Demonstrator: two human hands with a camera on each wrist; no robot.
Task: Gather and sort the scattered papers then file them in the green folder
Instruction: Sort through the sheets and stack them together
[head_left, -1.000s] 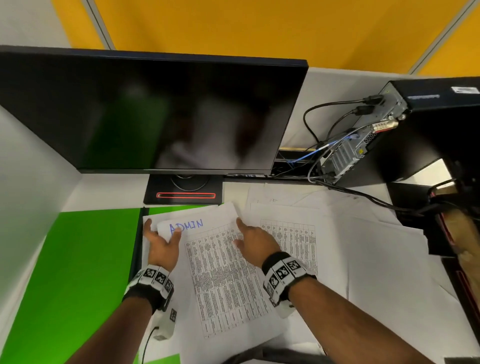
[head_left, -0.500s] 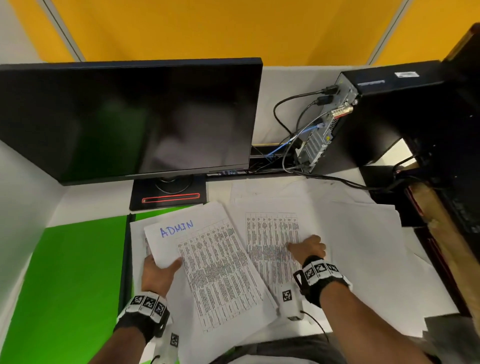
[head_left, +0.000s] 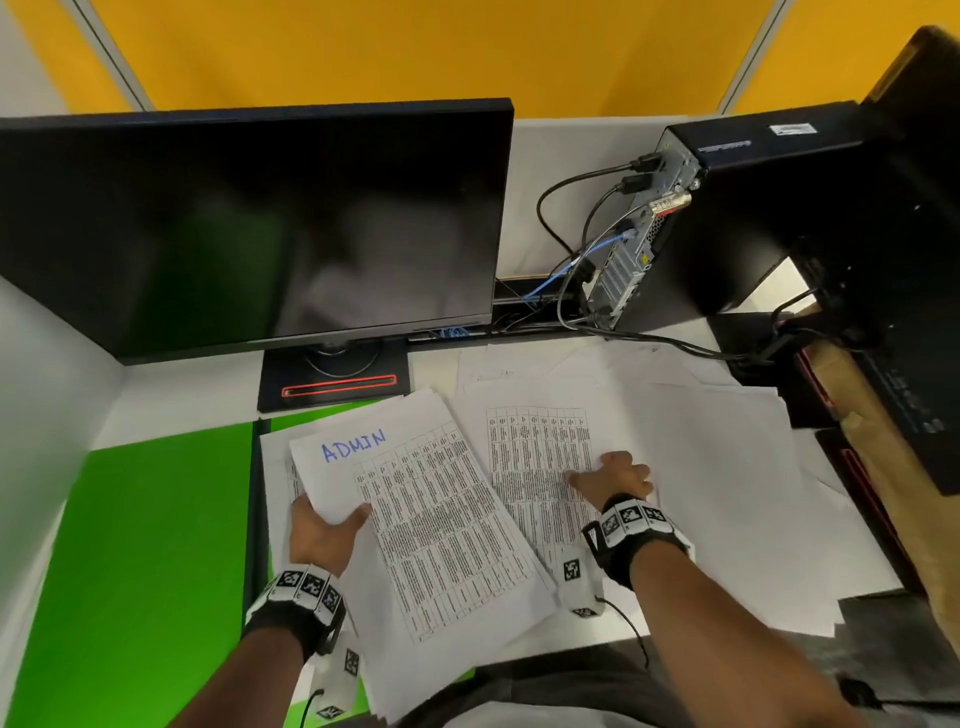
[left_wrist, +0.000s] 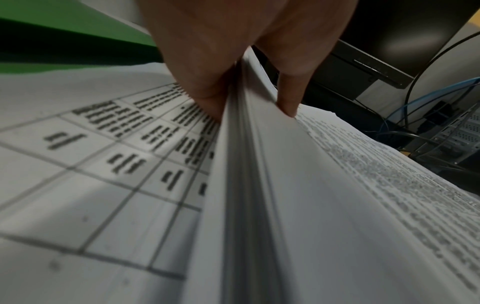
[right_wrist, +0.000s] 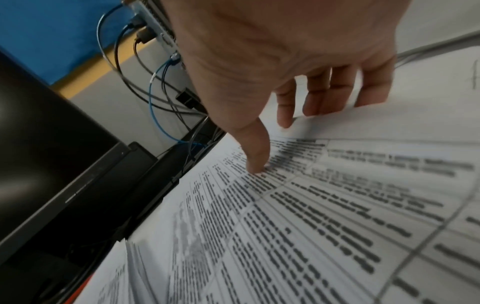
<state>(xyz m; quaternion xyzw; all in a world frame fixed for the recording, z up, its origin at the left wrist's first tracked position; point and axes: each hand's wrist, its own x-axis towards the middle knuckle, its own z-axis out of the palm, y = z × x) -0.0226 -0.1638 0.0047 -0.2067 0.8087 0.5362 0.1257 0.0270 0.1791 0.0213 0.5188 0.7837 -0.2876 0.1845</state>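
A stack of papers (head_left: 431, 525), its top sheet marked "ADMIN" in blue, lies tilted over the open green folder (head_left: 145, 545). My left hand (head_left: 332, 519) grips the stack's left edge, thumb (left_wrist: 287, 102) on top and fingers beneath. To the right lies a printed table sheet (head_left: 530, 452) among loose white sheets (head_left: 727, 467). My right hand (head_left: 615, 480) pinches this sheet at its right edge: the thumb (right_wrist: 255, 156) presses on the print and the fingers (right_wrist: 327, 96) reach under the lifted edge.
A dark monitor (head_left: 249, 223) on its base (head_left: 332, 384) stands behind the folder. A black computer tower (head_left: 753, 218) with cables (head_left: 576, 270) sits at the back right. A brown cardboard box (head_left: 872, 441) lies on the right.
My right hand left the ADMIN stack and moved right onto the printed table sheet. My left hand slid down the stack's left edge and took hold of it.
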